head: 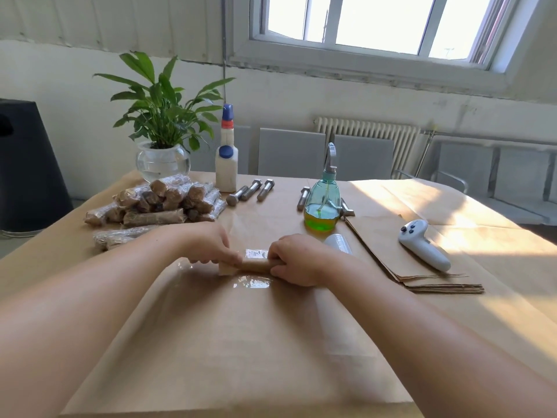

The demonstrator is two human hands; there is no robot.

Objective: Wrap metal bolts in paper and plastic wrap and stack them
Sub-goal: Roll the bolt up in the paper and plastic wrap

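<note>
A paper-wrapped bolt (254, 266) lies crosswise on a sheet of clear plastic wrap (253, 282) in the middle of the paper-covered table. My left hand (208, 245) grips its left end and my right hand (294, 259) grips its right end, fingers curled over it. A stack of wrapped bolts (159, 203) sits at the back left. Bare metal bolts (250, 190) lie behind, near the white bottle, and more bolts (303, 197) lie by the green bottle. A roll of plastic wrap (339, 243) lies just right of my right hand.
A stack of brown paper sheets (391, 254) lies to the right with a white controller (423, 248) on it. A green pump bottle (322, 206), a white glue bottle (226, 164) and a potted plant (162, 158) stand at the back.
</note>
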